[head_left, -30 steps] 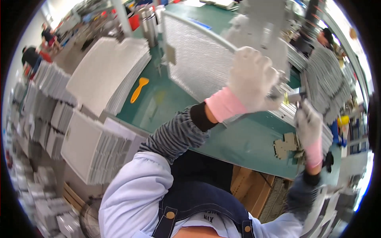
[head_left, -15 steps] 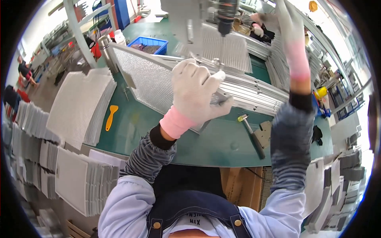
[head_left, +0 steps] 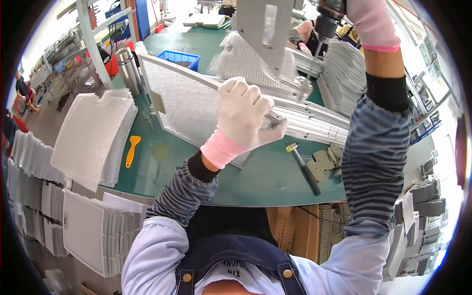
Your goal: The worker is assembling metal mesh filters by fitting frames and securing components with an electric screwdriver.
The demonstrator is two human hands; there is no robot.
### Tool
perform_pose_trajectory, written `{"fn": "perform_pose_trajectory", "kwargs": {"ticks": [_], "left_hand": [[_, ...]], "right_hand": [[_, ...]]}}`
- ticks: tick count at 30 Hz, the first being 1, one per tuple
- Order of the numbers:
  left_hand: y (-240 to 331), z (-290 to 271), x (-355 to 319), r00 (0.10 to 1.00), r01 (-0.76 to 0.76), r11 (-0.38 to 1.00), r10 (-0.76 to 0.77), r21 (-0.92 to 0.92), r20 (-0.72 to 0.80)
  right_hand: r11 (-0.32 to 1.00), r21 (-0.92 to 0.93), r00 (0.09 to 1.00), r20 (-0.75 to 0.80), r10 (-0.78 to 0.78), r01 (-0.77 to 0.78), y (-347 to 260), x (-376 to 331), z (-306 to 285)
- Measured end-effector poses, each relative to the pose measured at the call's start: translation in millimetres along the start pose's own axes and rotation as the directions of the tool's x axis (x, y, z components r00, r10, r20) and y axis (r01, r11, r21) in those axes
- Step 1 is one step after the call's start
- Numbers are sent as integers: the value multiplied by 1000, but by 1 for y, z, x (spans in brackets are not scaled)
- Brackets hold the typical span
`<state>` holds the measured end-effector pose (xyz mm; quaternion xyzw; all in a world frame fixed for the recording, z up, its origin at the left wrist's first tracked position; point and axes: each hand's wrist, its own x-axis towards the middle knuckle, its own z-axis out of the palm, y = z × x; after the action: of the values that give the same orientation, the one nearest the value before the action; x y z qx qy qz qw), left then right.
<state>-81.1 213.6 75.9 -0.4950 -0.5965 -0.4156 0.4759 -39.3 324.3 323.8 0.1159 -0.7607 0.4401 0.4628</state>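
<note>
My left hand (head_left: 243, 113), in a white glove with a pink cuff, is closed over the edge of a silver-framed mesh panel (head_left: 184, 105). The panel slants across the green table, and my thumb lies by its frame corner. At the top edge, my right hand (head_left: 371, 19) is gloved too; only its cuff end shows and the fingers are out of sight. Beside it is a black power screwdriver (head_left: 330, 14), its long bit (head_left: 318, 49) pointing down toward the panel's far side. A grey metal bracket (head_left: 265, 34) hangs left of the screwdriver.
A hammer (head_left: 304, 169) lies by several flat beige plates (head_left: 322, 162). At left are a yellow scraper (head_left: 132, 151), stacked mesh sheets (head_left: 91, 135), a steel flask (head_left: 129, 71) and a blue bin (head_left: 182, 58). Silver profiles (head_left: 314, 115) lie beyond; another person's hand (head_left: 305, 48) shows farther back.
The screwdriver and grey bracket have shifted right, and the screwdriver now sits close to my right hand. My right arm has moved right. My left hand keeps its grip on the panel.
</note>
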Motion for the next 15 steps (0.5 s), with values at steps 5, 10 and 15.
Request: {"fn": "perform_pose_trajectory", "kwargs": {"ticks": [5,10,15], "left_hand": [[3,3,5,1000,8,1000,-8,9,-20],[0,-2,0,999,5,999,-6,34,31],[4,2,4,999,18,999,-19,33,46]], "right_hand": [[976,205,996,-70,-57,70,-21,-10,1],[980,196,998,-61,-3,15,-24,-31,17],[979,182,996,-48,-80,87,-31,-21,10]]}}
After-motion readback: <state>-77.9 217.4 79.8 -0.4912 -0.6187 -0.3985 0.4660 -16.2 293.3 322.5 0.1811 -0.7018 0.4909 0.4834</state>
